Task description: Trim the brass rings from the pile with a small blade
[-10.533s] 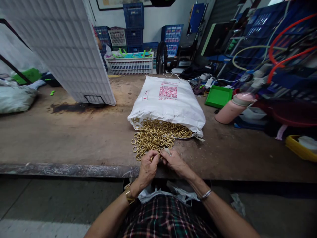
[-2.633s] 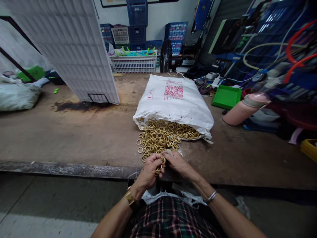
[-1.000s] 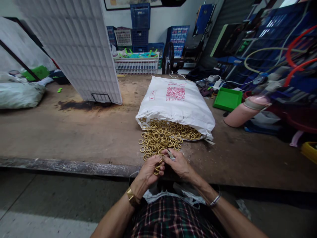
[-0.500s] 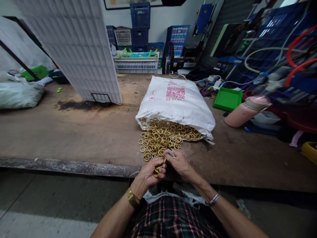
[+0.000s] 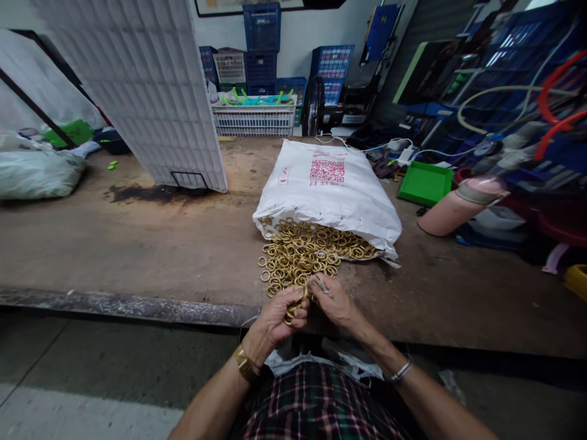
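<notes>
My left hand (image 5: 280,315) is closed around several gold-coloured rings (image 5: 290,316) at the table's front edge. Beside it, my right hand (image 5: 337,302) pinches a small flat metal tool (image 5: 321,283), perhaps a blade; its working end is hidden by the fingers. Both hands meet at one ring held up at the left fingertips. Just beyond them a heap of loose gold rings (image 5: 293,260) spills from the mouth of a white woven sack (image 5: 298,189) with red print.
The sack lies on a brown worktable (image 5: 183,244). A tall white ribbed panel (image 5: 183,122) stands left of it. To the right are a green tray (image 5: 425,184) and a tilted pink bottle (image 5: 452,211). A white crate (image 5: 254,119) and a black fan (image 5: 314,107) are behind.
The metal tool in my right hand has turned slightly, and the right fingers have shifted a little at the ring. My left hand keeps its hold on the rings.
</notes>
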{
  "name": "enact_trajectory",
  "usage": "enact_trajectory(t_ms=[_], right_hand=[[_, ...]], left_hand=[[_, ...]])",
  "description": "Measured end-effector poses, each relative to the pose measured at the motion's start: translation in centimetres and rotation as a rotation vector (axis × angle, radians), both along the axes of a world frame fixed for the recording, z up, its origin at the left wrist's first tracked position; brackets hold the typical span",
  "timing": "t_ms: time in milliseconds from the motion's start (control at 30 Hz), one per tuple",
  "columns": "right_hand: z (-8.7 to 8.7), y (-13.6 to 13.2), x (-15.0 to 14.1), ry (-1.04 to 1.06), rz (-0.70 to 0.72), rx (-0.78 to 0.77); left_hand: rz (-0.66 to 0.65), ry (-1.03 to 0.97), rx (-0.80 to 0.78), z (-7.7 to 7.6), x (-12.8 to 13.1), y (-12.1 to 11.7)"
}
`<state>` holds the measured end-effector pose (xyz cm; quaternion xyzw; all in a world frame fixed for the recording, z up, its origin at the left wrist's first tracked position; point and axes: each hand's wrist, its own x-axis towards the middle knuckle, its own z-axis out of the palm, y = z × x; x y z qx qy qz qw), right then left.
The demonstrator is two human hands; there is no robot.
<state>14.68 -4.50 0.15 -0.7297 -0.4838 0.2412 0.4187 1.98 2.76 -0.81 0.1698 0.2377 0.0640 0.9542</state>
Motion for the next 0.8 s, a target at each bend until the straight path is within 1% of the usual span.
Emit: enact_trajectory(t_ms=[100, 200, 433, 567, 667, 733, 800], right_hand=[[0.2, -0.6, -0.2, -0.214, 0.094, -0.033], [0.1, -1.0, -0.4, -0.374, 0.164, -0.063], [-0.3, -1.0, -0.6, -0.478, 0.184, -0.149], [-0.3, -0.8, -0.3, -0.572, 0.135, -0.259], [-0.5, -0.6, 0.6, -0.634, 0.048, -0.339], [-0.8, -0.5, 1.4, -0.652, 0.001, -0.336], [-1.1, -0.5, 1.9, -0.66, -0.018, -0.292]], left_hand=[[0.068, 0.036, 0.027, 0.2, 0.0, 0.1], [0.085, 0.032, 0.027, 0.3, 0.1, 0.1], [0.058, 0.025, 0.041, 0.0, 0.0, 0.0], [0.041, 0.035, 0.06, -0.1, -0.1, 0.1], [-0.023, -0.004, 0.08, 0.0, -0.3, -0.2], [-0.06, -0.028, 0.074, -0.1, -0.5, -0.6], [-0.058, -0.03, 0.048, -0.2, -0.6, -0.9]])
